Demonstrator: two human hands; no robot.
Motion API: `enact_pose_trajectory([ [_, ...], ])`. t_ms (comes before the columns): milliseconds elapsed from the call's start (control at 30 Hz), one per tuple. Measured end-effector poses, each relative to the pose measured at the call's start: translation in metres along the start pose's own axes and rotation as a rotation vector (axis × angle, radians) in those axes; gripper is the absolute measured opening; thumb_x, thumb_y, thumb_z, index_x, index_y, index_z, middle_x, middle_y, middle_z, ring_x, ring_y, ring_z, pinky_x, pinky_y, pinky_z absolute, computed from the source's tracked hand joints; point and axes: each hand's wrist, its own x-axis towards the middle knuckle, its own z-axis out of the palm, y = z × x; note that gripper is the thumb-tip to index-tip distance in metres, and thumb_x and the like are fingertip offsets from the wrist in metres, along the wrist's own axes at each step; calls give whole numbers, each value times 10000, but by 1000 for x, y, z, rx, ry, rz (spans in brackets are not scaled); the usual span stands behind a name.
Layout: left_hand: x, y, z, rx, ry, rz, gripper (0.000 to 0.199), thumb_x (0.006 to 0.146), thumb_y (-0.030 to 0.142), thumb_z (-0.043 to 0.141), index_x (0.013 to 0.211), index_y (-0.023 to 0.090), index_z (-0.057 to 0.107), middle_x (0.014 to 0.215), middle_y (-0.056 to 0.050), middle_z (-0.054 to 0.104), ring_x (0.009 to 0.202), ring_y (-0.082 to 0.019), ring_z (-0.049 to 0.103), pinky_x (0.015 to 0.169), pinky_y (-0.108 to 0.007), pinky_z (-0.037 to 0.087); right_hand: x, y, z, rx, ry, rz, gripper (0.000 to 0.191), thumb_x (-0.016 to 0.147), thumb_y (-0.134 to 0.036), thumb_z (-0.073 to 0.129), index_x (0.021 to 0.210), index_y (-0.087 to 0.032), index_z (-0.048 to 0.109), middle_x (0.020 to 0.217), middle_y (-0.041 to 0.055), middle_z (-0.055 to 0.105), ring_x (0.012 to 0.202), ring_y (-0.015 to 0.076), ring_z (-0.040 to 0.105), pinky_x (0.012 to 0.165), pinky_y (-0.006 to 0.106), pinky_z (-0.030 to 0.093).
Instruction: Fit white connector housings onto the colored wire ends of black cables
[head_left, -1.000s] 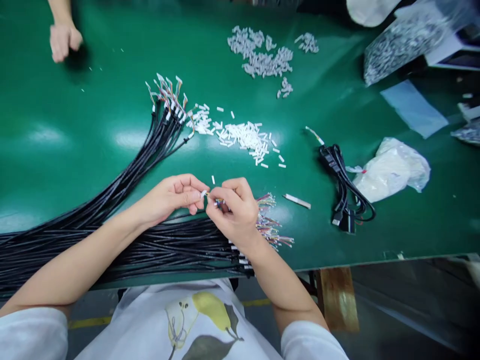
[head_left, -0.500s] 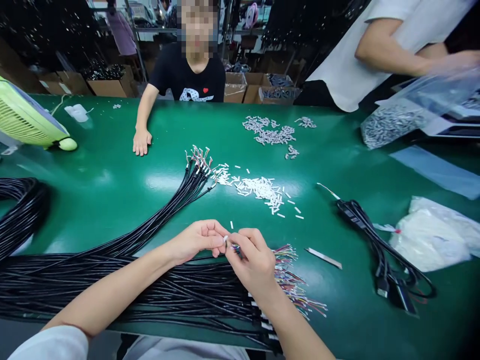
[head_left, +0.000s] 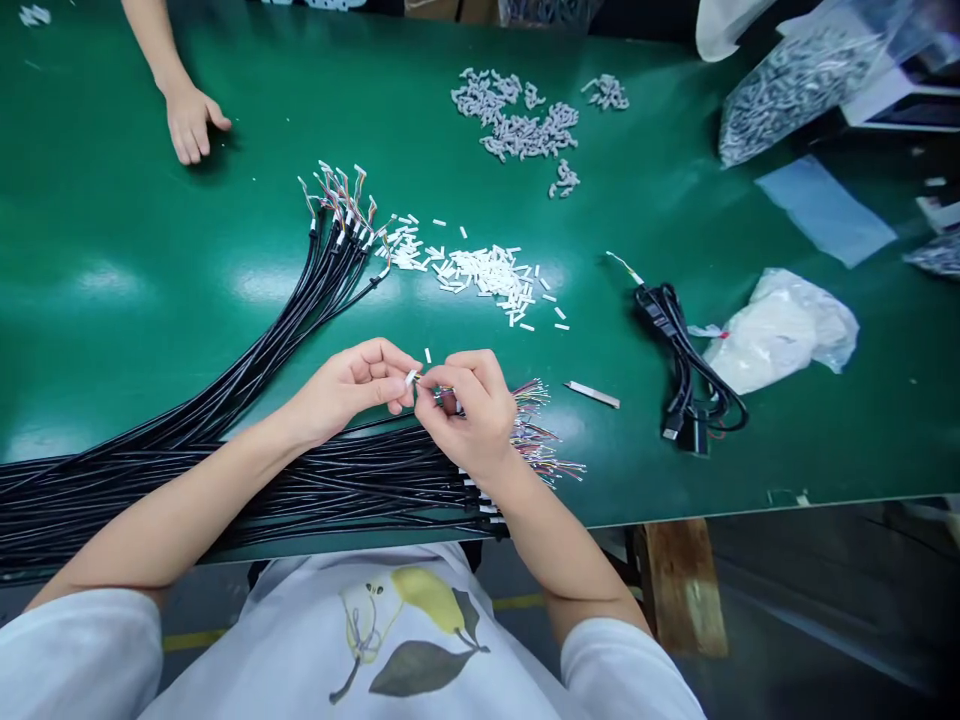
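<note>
Green table (head_left: 300, 100), black cables (head_left: 337, 470) running across the lower left of the frame.
Forearms (head_left: 180, 510) angle up and inward from the lower edge, converging over the cables at lower centre. The right hand (head_left: 478, 415), fingers curled in, pinches thin coloured wires (head_left: 444, 391); the left hand (head_left: 354, 392), loosely bent, grips a small white piece (head_left: 411, 378) between thumb and forefinger, just beside the right fingertips, too small to identify.

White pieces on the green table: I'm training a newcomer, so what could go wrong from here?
The tiny white piece could slip, since the left hand seems to hold it only by fingertips. The coloured wire ends fanned beside the right hand could snag on it. A careless reach might scatter the loose white pile.
</note>
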Motion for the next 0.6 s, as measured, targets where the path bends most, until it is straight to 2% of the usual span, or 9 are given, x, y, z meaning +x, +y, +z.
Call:
enact_pose_trajectory([
  [100, 0, -1, 0, -8, 7, -26, 329, 740, 337, 875, 905, 121, 690, 706, -24, 704, 617, -97, 615, 618, -214, 518, 1, 0, 0, -33, 6, -20, 141, 837, -85, 605, 852, -225, 608, 824, 12, 600, 640, 100, 565, 520, 224, 460],
  [267, 2, -1, -2, -79, -38, -142, 331, 723, 336, 889, 887, 115, 706, 687, -18, 696, 581, -78, 604, 573, -184, 507, 1, 0, 1, -47, 24, -67, 139, 853, -82, 594, 852, -221, 604, 809, 13, 610, 633, 93, 572, 511, 221, 442],
  [600, 2, -4, -4, -222, -48, -206, 327, 706, 307, 904, 886, 109, 717, 661, 2, 667, 554, -58, 596, 559, -159, 509, -2, 3, 2, -60, 33, -129, 154, 844, -73, 620, 871, -223, 629, 826, 11, 633, 660, 100, 584, 564, 225, 475],
])
